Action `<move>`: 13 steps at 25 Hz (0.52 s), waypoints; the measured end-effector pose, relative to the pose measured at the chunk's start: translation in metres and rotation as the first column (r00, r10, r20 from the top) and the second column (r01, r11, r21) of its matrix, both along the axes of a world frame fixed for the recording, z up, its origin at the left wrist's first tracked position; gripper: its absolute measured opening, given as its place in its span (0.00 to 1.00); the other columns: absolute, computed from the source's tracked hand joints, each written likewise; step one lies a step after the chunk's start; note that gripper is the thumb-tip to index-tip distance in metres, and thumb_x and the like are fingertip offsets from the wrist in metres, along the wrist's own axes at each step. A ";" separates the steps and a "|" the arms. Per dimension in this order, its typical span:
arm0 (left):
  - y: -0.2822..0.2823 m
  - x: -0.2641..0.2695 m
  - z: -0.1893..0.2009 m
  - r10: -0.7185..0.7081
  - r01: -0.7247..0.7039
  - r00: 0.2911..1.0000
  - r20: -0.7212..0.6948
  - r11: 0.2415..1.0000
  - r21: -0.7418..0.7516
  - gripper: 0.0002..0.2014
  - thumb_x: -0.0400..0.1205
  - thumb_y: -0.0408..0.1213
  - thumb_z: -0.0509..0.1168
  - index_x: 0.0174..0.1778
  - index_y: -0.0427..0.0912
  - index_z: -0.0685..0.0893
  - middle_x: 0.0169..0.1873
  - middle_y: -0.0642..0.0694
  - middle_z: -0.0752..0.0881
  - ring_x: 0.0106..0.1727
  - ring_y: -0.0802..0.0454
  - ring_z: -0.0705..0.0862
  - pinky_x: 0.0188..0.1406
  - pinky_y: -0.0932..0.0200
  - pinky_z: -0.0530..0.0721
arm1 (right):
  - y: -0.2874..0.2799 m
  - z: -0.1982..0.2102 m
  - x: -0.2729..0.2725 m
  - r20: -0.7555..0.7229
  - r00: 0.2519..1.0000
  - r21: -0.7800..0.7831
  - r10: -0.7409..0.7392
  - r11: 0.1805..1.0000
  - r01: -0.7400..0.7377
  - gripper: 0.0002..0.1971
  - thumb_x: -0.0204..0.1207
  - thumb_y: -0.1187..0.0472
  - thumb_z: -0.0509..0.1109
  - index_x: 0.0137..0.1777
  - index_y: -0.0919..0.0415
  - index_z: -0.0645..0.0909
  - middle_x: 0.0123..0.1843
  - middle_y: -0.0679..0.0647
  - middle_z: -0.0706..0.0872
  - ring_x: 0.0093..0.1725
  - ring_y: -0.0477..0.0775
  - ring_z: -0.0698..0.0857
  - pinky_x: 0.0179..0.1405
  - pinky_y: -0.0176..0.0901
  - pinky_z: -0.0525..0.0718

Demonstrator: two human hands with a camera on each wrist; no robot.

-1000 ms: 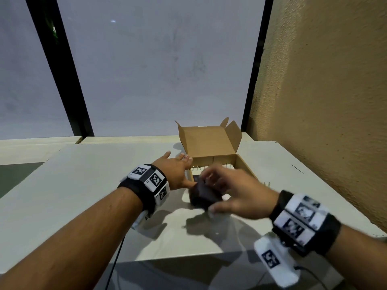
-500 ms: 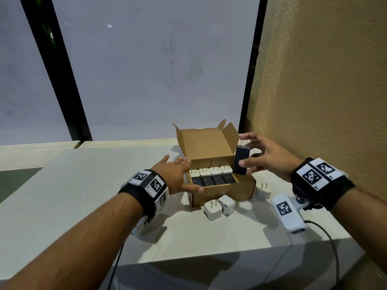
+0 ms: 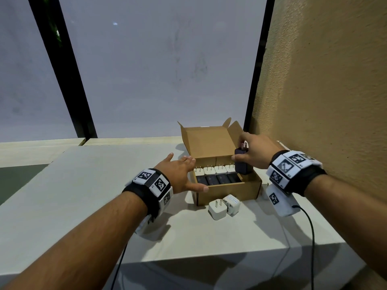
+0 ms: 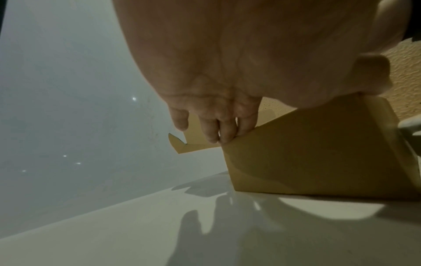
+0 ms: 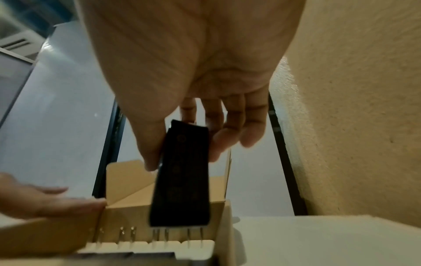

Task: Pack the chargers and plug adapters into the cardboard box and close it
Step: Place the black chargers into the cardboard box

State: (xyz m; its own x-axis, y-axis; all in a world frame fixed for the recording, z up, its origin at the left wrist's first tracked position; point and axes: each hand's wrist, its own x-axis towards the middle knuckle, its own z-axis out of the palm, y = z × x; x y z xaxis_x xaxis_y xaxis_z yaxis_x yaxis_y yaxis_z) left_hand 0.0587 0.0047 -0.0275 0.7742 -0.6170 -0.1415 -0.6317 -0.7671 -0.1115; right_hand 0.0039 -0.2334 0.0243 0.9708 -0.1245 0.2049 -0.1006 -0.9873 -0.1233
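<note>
An open cardboard box (image 3: 228, 192) stands on the white table, lid (image 3: 207, 141) raised at the back. Inside lie a row of white chargers (image 3: 214, 170) with prongs up and a row of black chargers (image 3: 217, 178) in front. My right hand (image 3: 254, 152) grips a black charger (image 3: 240, 165), prongs up, over the box's right end; the right wrist view shows this black charger (image 5: 182, 180) hanging above the white chargers (image 5: 150, 246). My left hand (image 3: 180, 173) lies flat with straight fingers against the box's left wall (image 4: 307, 156). Two white chargers (image 3: 224, 207) sit in front of the box.
A tan textured wall (image 3: 324, 91) rises close on the right. Behind the table (image 3: 83, 195) is a grey window pane with black frame posts (image 3: 62, 70). The table's front edge (image 3: 230, 256) is near, and cables hang over it.
My right hand has carried the black charger from in front of the box up and over its right end, turning it prongs up. The left hand stays against the box's left side.
</note>
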 end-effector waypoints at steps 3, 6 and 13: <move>0.001 0.000 -0.003 -0.002 0.002 1.000 0.002 1.000 0.000 0.57 0.66 0.82 0.41 0.85 0.46 0.45 0.85 0.48 0.47 0.85 0.54 0.46 0.83 0.39 0.40 | 0.003 -0.007 0.012 0.026 1.000 -0.071 -0.011 0.997 0.013 0.18 0.70 0.42 0.73 0.52 0.52 0.78 0.51 0.56 0.86 0.49 0.60 0.83 0.44 0.48 0.82; 0.000 0.000 -0.002 0.000 0.000 1.000 0.007 1.000 0.014 0.56 0.67 0.81 0.41 0.85 0.46 0.45 0.85 0.49 0.47 0.85 0.54 0.46 0.83 0.39 0.40 | 0.007 -0.011 0.020 -0.003 1.000 -0.073 -0.015 0.997 0.015 0.16 0.72 0.46 0.73 0.53 0.55 0.79 0.54 0.57 0.82 0.51 0.61 0.83 0.48 0.50 0.82; 0.001 -0.002 -0.001 0.001 -0.001 1.000 0.001 1.000 -0.004 0.56 0.67 0.81 0.42 0.85 0.46 0.46 0.85 0.50 0.47 0.85 0.55 0.46 0.83 0.40 0.39 | 0.015 -0.029 0.023 -0.238 0.971 -0.182 -0.030 0.983 -0.014 0.15 0.73 0.52 0.72 0.55 0.56 0.77 0.56 0.59 0.84 0.53 0.63 0.84 0.51 0.51 0.84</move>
State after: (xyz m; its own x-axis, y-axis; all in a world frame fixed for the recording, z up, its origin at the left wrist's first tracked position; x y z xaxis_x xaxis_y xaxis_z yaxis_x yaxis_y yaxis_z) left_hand 0.0564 0.0060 -0.0288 0.7750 -0.6167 -0.1381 -0.6308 -0.7683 -0.1087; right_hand 0.0272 -0.2182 -0.0043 0.9933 -0.1145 -0.0129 -0.1130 -0.9899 0.0861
